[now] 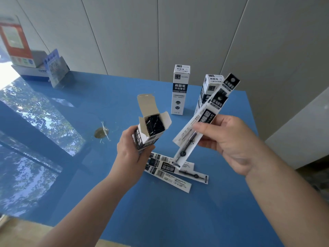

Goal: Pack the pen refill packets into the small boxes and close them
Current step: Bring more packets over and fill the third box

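Observation:
My left hand (129, 152) grips a small black-and-white box (148, 132) above the blue table, its top flaps open and dark packets showing inside. My right hand (229, 139) pinches a long pen refill packet (201, 120) that slants up to the right, just right of the open box. Several more refill packets (176, 171) lie flat on the table below both hands. Two closed boxes stand upright farther back: one (179, 90) in the middle, another (206, 90) partly hidden behind the held packet.
The blue table (124, 202) has a glossy left part that reflects trees. A round metal fitting (101, 132) sits left of the open box. Cartons and a leaning booklet (55, 68) stand at the far left corner. Grey wall panels close the back.

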A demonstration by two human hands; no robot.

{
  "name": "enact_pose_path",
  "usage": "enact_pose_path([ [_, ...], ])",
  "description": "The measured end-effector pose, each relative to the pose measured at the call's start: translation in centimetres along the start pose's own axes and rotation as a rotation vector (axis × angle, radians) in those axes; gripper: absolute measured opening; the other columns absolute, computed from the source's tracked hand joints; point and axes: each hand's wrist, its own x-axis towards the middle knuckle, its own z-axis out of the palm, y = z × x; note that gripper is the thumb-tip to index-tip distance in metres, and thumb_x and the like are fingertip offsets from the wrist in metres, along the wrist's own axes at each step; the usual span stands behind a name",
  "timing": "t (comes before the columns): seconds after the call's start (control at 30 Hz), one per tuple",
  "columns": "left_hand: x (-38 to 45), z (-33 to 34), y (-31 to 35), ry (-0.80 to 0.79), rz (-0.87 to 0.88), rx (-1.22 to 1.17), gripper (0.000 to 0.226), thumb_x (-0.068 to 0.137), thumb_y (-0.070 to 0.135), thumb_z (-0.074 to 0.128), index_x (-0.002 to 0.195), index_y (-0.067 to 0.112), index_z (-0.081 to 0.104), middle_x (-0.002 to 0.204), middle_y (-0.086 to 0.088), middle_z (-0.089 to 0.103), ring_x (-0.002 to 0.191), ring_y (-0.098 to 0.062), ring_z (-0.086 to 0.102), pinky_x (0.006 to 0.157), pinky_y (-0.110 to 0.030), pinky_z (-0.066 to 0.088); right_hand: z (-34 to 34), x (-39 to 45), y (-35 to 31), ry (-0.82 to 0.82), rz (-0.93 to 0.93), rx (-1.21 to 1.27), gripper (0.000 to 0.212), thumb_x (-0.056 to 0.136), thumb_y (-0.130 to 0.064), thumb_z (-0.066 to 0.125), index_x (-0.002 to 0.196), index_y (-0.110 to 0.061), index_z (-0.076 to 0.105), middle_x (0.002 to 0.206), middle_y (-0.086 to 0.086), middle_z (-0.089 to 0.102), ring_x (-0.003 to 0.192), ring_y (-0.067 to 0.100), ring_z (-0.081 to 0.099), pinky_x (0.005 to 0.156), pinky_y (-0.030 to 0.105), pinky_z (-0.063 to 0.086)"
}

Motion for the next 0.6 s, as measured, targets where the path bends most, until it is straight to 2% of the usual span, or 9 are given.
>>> enact_pose_path([
  [0.13, 0.0, -0.1, 0.2, 0.002, 0.0, 0.002, 0.059, 0.088, 0.031, 0.059, 0.129, 0.05, 0.022, 0.126, -0.007, 0.049, 0.115, -0.034, 0.05, 0.095, -0.059, 0.045, 0.8, -0.3, -1.7, 0.025, -0.078, 0.101, 0.008, 0.094, -0.012, 0.068, 0.089, -0.016, 0.075, 0.092, 0.005, 0.08, 0.078, 0.011, 0.073, 0.063, 0.02, 0.057],
  [0.23, 0.0, -0.1, 0.4, 0.007, -0.003, -0.008, 0.057, 0.087, 0.032, 0.06, 0.128, 0.05, 0.024, 0.125, -0.005, 0.049, 0.114, -0.034, 0.05, 0.094, -0.059, 0.046, 1.9, 0.0, -2.8, 0.055, -0.162, 0.186, 0.016, 0.095, -0.009, 0.065, 0.082, -0.016, 0.072, 0.084, 0.004, 0.08, 0.074, 0.011, 0.074, 0.062, 0.02, 0.057],
  [0.4, 0.0, 0.0, 0.4, 0.017, 0.018, 0.013, 0.06, 0.086, 0.029, 0.062, 0.126, 0.053, 0.024, 0.121, -0.002, 0.048, 0.109, -0.033, 0.051, 0.091, -0.06, 0.047, 4.6, 0.7, -3.4, 0.13, -0.285, 0.26, 0.026, 0.095, -0.005, 0.062, 0.073, -0.014, 0.073, 0.084, 0.009, 0.08, 0.081, 0.018, 0.078, 0.068, 0.025, 0.06],
  [0.5, -0.1, 0.0, 0.5, 0.03, 0.025, 0.016, 0.057, 0.086, 0.034, 0.061, 0.125, 0.054, 0.025, 0.12, 0.0, 0.048, 0.109, -0.032, 0.051, 0.091, -0.06, 0.047, 5.9, 0.8, -3.0, 0.245, -0.391, 0.111, 0.016, 0.085, -0.016, 0.065, 0.075, -0.005, 0.071, 0.081, 0.018, 0.077, 0.082, 0.036, 0.076, 0.071, 0.041, 0.065],
  [0.57, -0.1, -0.1, 0.5, 0.025, 0.03, 0.004, 0.053, 0.086, 0.039, 0.059, 0.126, 0.054, 0.027, 0.12, 0.002, 0.049, 0.109, -0.032, 0.052, 0.09, -0.059, 0.047, 6.3, 0.8, -2.6, 0.313, -0.467, -0.08, 0.03, 0.081, -0.026, 0.065, 0.081, 0.004, 0.064, 0.082, 0.028, 0.071, 0.082, 0.051, 0.068, 0.067, 0.058, 0.061],
  [0.6, -0.1, -0.1, 0.5, 0.024, 0.029, 0.003, 0.052, 0.086, 0.042, 0.057, 0.126, 0.053, 0.027, 0.12, 0.004, 0.048, 0.11, -0.03, 0.052, 0.091, -0.058, 0.047, 6.4, 0.8, -2.4, 0.327, -0.494, -0.147, 0.035, 0.081, -0.03, 0.064, 0.082, 0.005, 0.063, 0.081, 0.029, 0.07, 0.081, 0.053, 0.066, 0.064, 0.062, 0.058],
])
